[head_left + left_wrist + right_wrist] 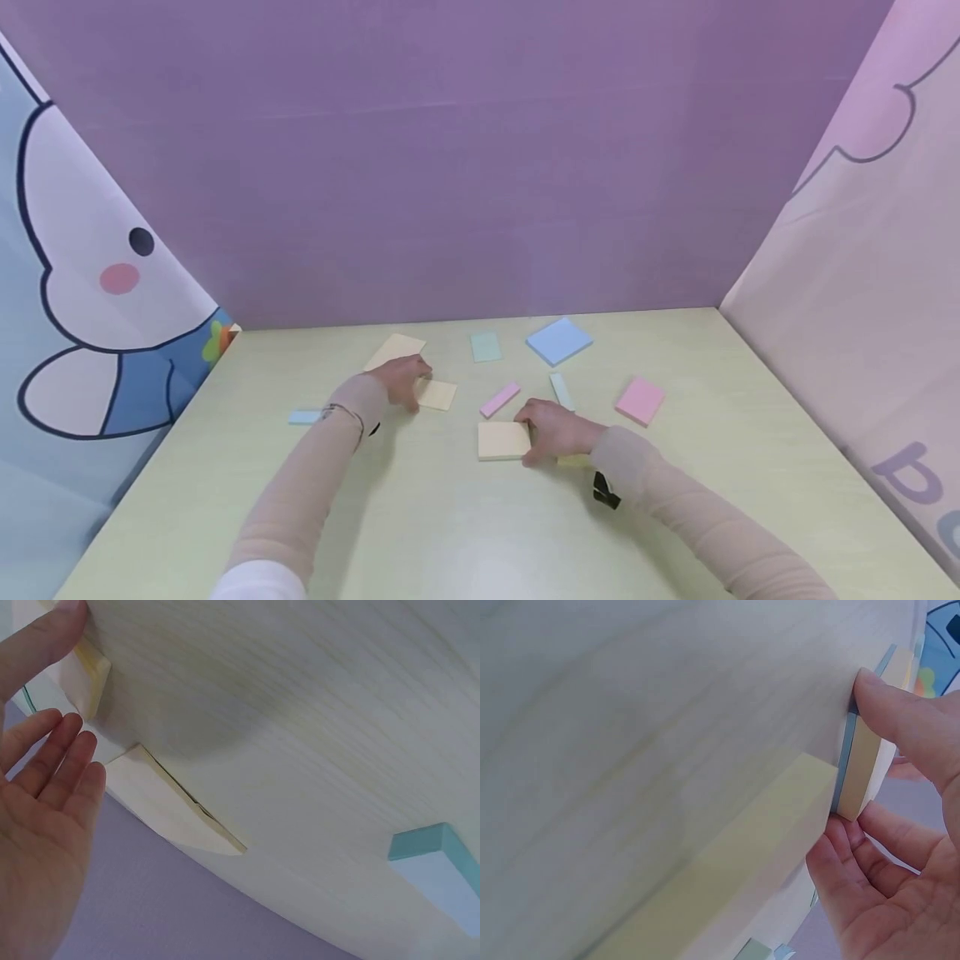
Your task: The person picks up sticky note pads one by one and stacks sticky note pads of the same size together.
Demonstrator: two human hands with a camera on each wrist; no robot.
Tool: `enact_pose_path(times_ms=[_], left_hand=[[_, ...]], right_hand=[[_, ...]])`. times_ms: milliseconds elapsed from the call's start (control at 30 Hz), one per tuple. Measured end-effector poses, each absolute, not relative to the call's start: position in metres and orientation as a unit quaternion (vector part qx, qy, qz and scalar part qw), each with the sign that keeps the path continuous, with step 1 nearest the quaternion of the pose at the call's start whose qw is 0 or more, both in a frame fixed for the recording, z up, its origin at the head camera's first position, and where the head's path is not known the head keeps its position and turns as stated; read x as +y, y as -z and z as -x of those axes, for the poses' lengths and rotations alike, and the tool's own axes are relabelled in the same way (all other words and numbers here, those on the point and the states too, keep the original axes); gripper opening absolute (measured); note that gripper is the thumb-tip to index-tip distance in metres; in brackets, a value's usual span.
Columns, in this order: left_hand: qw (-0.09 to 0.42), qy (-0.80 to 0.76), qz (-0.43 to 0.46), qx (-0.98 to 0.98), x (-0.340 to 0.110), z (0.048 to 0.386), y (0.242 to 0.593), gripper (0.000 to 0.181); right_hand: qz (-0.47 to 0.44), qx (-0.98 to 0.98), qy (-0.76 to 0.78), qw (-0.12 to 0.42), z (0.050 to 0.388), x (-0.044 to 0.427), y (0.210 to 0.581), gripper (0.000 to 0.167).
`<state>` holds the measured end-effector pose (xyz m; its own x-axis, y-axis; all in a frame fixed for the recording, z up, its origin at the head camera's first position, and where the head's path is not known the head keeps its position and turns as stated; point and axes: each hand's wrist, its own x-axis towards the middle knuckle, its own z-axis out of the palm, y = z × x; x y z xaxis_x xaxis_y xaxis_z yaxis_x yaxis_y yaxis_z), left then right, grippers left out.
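My left hand (401, 382) is over the far left of the table, fingers relaxed, beside a small pale-yellow sticky note pad (438, 395). In the left wrist view its thumb and fingers (56, 769) stand apart around the near end of that pad (94, 679). A larger cream pad (396, 347) lies just beyond. At the centre, my right hand (558, 429) holds a cream sticky note pad (504, 442) by its right end, thumb on the near side. The right wrist view shows a thin blue layer (845, 761) beneath the cream pad.
A yellow pad (573, 460) lies partly under my right wrist. Around are a pink strip (500, 400), a pale-blue strip (561, 391), a pink pad (640, 400), a blue pad (558, 342), a mint pad (486, 347) and a light-blue strip (304, 417). A purple wall stands behind.
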<state>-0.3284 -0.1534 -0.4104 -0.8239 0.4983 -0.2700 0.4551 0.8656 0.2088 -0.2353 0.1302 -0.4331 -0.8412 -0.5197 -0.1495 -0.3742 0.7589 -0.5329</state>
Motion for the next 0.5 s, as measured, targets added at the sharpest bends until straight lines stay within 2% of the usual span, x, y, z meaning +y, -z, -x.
enact_pose_path(times_ms=[500], left_hand=[[0.163,-0.052,-0.259,0.951,-0.1519,0.3250,0.4098,0.061]], right_hand=[[0.237,0.925,0.259,0.144,0.2325,0.1294,0.4306,0.048]])
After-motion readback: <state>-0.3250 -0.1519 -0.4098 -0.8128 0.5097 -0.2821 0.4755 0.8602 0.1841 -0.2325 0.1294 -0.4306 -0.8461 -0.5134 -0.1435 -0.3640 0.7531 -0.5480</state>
